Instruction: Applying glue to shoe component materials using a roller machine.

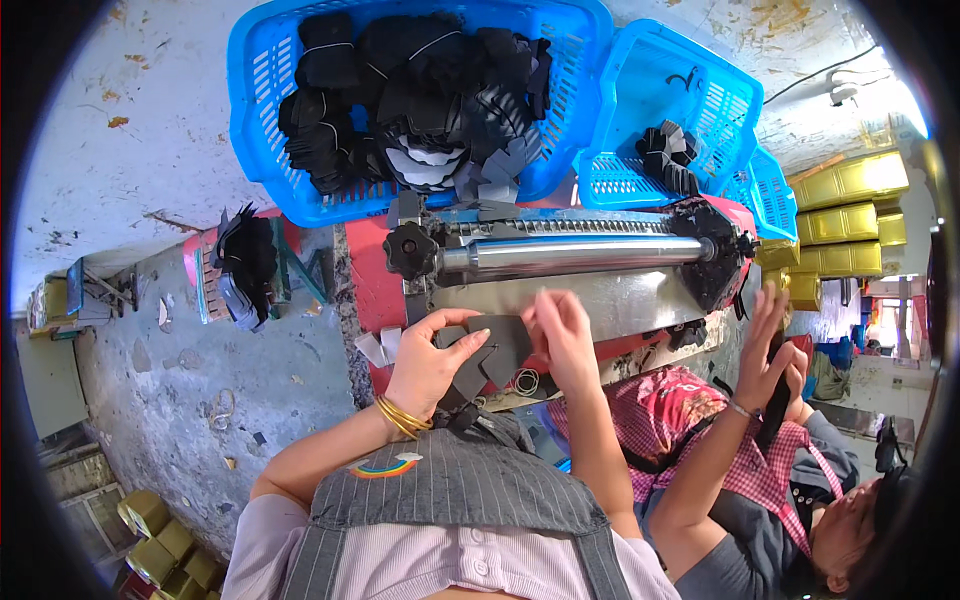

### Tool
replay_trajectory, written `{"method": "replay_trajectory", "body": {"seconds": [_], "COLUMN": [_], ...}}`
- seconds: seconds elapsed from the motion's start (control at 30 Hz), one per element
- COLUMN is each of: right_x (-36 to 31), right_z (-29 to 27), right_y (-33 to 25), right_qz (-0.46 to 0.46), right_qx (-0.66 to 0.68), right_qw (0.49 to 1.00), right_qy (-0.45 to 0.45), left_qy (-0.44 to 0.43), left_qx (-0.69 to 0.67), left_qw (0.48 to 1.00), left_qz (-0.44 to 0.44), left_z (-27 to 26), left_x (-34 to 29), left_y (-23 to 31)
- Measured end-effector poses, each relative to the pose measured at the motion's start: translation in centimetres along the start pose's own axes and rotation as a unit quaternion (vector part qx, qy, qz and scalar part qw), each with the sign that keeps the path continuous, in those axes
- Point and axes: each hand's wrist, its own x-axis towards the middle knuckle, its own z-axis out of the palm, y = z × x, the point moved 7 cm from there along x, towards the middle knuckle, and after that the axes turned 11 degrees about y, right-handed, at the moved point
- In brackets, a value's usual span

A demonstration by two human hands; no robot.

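Observation:
My left hand (425,362), with gold bangles at the wrist, grips a few flat dark-grey cut pieces (497,350) between thumb and fingers, in front of the machine. Close to their right edge is my right hand (562,335), its fingers curled together and slightly blurred; what they hold, if anything, does not show clearly. Just beyond both hands stands a red roller machine (375,270) with a shiny metal roller (580,252), a black knob (411,250) and a smooth metal plate (570,297).
Behind the machine, a large blue basket (245,120) holds bundled black pieces. A smaller blue basket (620,120) with fewer pieces adjoins it. Dark pieces (246,265) lie on a stool at left. At right sits a co-worker (740,450), hands raised, near stacked gold tins (850,215).

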Motion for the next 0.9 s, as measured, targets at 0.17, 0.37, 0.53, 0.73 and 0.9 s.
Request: {"method": "replay_trajectory", "body": {"seconds": [0.17, 0.37, 0.53, 0.73, 0.9], "right_x": [-0.4, 0.2, -3.7, -4.2, -4.3], "right_z": [-1.8, -0.2, 0.4, 0.0, 0.5], "right_y": [2.7, 1.0, -0.1, 0.1, -0.4], "right_qz": [0.076, 0.064, -0.161, -0.016, -0.187], "right_qx": [-0.023, 0.128, -0.107, 0.097, -0.118], "right_qw": [0.997, 0.988, 0.974, 0.992, 0.970], "right_qy": [0.003, 0.058, -0.121, -0.075, -0.099], "left_qy": [-0.063, -0.071, -0.093, -0.085, -0.095], "left_qx": [-0.068, -0.048, -0.024, -0.110, -0.041], "left_qw": [0.996, 0.996, 0.995, 0.989, 0.995], "left_qz": [0.003, -0.018, 0.018, -0.050, -0.002], "left_z": [0.4, 0.4, 1.3, 0.9, 1.1], "left_x": [-0.7, -0.7, -0.9, -0.9, -1.0], "left_y": [0.6, -0.1, 0.5, 0.3, 0.2]}}
